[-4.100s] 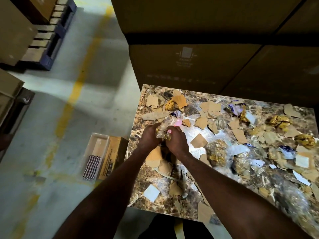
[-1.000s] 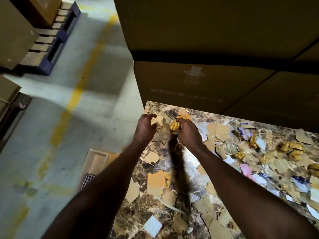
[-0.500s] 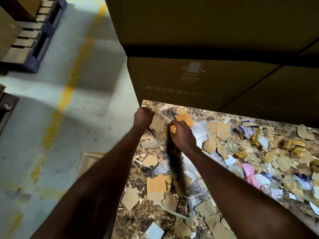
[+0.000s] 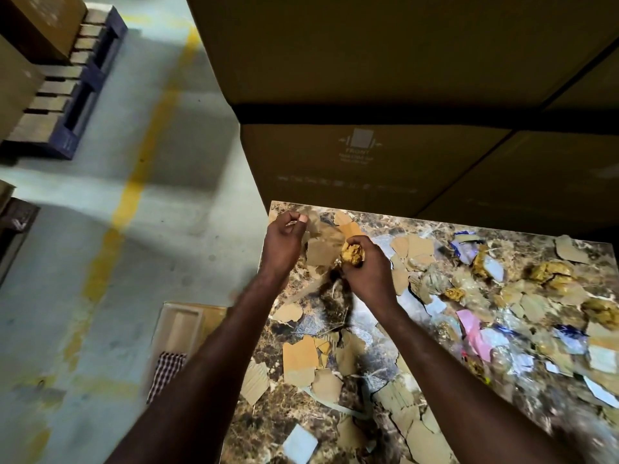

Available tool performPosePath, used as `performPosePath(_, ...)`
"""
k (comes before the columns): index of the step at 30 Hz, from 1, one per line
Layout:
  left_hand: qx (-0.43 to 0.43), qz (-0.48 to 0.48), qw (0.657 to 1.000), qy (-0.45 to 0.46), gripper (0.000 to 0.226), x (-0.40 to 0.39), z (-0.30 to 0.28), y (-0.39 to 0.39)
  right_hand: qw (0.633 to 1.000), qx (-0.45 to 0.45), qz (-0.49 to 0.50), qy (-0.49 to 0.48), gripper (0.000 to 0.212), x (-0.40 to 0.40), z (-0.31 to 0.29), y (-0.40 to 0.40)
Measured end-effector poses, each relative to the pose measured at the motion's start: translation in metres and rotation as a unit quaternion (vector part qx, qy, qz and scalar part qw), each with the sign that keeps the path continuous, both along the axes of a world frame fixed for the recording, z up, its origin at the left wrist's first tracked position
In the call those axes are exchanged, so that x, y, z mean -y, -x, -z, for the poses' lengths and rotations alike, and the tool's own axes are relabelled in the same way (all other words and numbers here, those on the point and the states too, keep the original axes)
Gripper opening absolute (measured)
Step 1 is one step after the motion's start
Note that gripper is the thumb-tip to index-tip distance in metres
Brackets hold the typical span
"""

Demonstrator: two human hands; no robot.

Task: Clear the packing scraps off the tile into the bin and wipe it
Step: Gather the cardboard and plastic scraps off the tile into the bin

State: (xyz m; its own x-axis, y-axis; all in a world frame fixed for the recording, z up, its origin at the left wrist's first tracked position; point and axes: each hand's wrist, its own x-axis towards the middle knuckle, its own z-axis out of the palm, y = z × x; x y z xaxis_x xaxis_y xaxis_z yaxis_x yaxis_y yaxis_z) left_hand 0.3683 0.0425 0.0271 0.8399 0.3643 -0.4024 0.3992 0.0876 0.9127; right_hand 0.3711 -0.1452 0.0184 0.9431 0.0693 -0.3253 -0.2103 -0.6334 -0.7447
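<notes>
The marble-patterned tile (image 4: pixel 395 373) filled the lower right of the head view, its far left corner near 12 o'clock of both hands. Torn cardboard pieces (image 4: pixel 299 354), white paper slips (image 4: pixel 299 443), crumpled clear plastic (image 4: pixel 432 284), pink paper (image 4: pixel 470 329) and yellow crumpled wads (image 4: pixel 549 272) lay scattered across it, thickest toward 3 o'clock.

The right hand (image 4: pixel 366 269) hovered over the tile's far left part, fingers curled round a yellow crumpled wad (image 4: pixel 351 253) that showed at the hand's 11 o'clock between thumb and fingers. The left hand (image 4: pixel 283 244) sat just beside it at 9 o'clock, over the tile's left edge, fingertips drawn together toward the thumb at the top of the hand; whether they pinched a thin scrap or nothing I could not tell. A brown cardboard scrap (image 4: pixel 323 251) lay between the two hands.

On the concrete floor (image 4: pixel 100 262) at 8 o'clock of the hands stood an open cardboard box (image 4: pixel 182 324), partly hidden by the left forearm, with a checked cloth (image 4: pixel 165 373) at its near end. Large stacked cartons (image 4: pixel 368 155) rose just behind the tile at 12 o'clock. A yellow floor line (image 4: pixel 134 192) ran away at 10 o'clock, and a blue wooden pallet (image 4: pixel 72 92) stood at the far left.
</notes>
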Motion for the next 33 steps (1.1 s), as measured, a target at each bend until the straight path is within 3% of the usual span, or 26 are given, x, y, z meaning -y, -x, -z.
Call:
performPosePath(3,0.024,0.001,0.999,0.021,0.016,0.018,-0.016,0.013,0.999,0.013,0.038,-0.028,0.04,0.018,-0.013,0.011)
performPosePath(16,0.072,0.058,0.995,0.023,0.018,0.119,-0.076,0.051,0.983,0.031,0.131,-0.122,0.037,0.097,-0.055,0.051)
performPosePath(25,0.011,0.092,0.983,0.16,0.021,0.218,-0.08,0.078,0.947,0.015,0.211,-0.242,0.037,0.179,-0.085,0.084)
performPosePath(29,-0.027,0.084,0.966,0.242,0.018,0.265,-0.083,0.092,0.947,0.015,0.227,-0.227,0.038,0.226,-0.093,0.107)
performPosePath(33,-0.062,0.065,0.94,0.328,0.026,0.309,-0.083,0.103,0.963,0.053,0.216,-0.155,0.038,0.269,-0.097,0.129)
